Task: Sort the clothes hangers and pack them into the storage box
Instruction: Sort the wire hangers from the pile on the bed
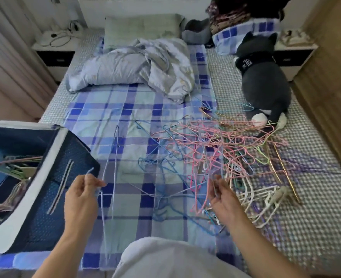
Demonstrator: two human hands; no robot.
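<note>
- The left hand has its fingers curled together, pinching a pale blue wire hanger near its hook; the hanger's long loop stands over the checked bedsheet, just right of the storage box.
- The right hand has its fingers curled into the near edge of the hanger pile, closed on thin wires there; which single hanger they grip I cannot tell.
- The tangled pile of hangers, mostly pink with blue, green, yellow and white ones, lies on the bed well to the right of the storage box.
- A few loose blue hangers lie flat between the box and the pile.
- The storage box, dark blue with a white rim, stands open at the left edge of the bed, and some hangers already lie inside it.
- Beyond the pile, far from the box, lie a grey plush cat and a crumpled duvet.
</note>
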